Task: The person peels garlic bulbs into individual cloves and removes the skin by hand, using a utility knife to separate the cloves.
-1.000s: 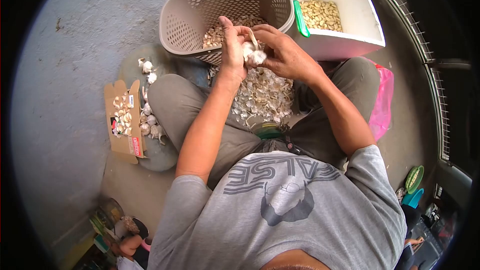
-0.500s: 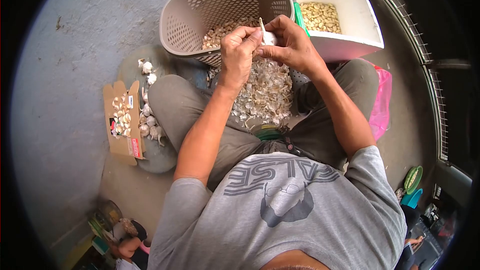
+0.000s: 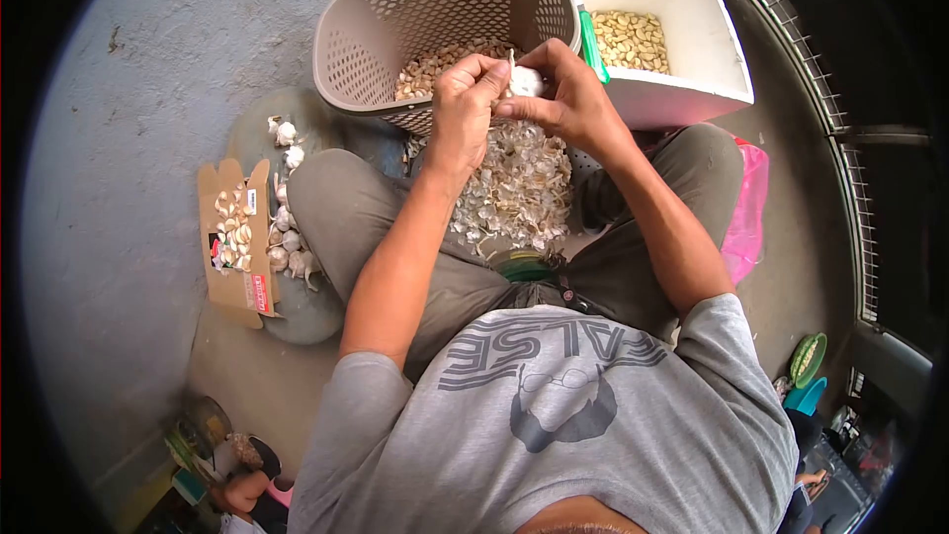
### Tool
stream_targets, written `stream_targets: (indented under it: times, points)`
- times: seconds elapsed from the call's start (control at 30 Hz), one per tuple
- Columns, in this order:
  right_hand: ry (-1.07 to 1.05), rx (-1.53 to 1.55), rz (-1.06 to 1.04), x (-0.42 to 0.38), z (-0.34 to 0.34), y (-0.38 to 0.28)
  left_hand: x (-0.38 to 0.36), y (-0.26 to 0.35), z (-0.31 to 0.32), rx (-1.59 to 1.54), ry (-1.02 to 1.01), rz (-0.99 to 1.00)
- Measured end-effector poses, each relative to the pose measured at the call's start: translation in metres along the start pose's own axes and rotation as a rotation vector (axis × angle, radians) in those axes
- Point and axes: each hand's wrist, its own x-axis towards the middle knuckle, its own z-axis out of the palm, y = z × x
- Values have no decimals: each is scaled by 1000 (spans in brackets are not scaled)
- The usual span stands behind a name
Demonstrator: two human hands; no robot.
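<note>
Between my two hands is a white garlic bulb (image 3: 528, 82), its stalk pointing up. My right hand (image 3: 578, 99) wraps around the bulb from the right, thumb along its lower side. From the left, my left hand (image 3: 466, 109) pinches at the bulb's stalk side with thumb and forefinger. Below my hands lies a heap of papery garlic skins (image 3: 519, 188) between my legs. Just beyond stands a grey-brown perforated basket (image 3: 346, 61) with unpeeled cloves (image 3: 425, 74) at its bottom.
A white box (image 3: 697, 15) at the back right holds peeled cloves (image 3: 633, 42). On the left, a cardboard tray (image 3: 229, 289) with cloves sits beside garlic bulbs (image 3: 289, 240). A pink bag (image 3: 746, 213) lies by my right knee. Parts of other people show at the bottom corners.
My hands have shifted slightly, and more of the white bulb now shows between them. The whole view has moved a little.
</note>
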Motion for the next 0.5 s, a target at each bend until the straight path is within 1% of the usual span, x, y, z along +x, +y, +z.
stream_targets:
  times: [0.1,0.13,0.17,0.2,0.23,0.3,0.33,0.37,0.43,0.5]
  points:
    - [-1,51,20,-7,5,4,-1,-8,0,20,82,41]
    - [-37,179,-5,-10,8,-2,-1,-9,-2,-37,114,0]
    - [-38,46,-137,-11,13,3,0,-11,-4,-96,147,-39]
    - [-63,99,-67,-11,12,-1,0,-6,-1,-158,182,-76]
    - [-85,152,4,-11,10,-7,-4,-1,2,-154,200,-121]
    - [-114,458,119,-6,6,-9,-8,14,7,-136,221,-207]
    - [-131,608,176,-3,2,-8,-7,9,-7,-148,133,-229]
    - [-121,683,207,-2,-3,-5,-6,5,-6,-81,142,-158]
    - [-100,813,185,-2,-7,-4,-5,3,7,50,157,-14]
    - [-79,864,193,-2,-13,0,-2,-6,-2,256,104,99]
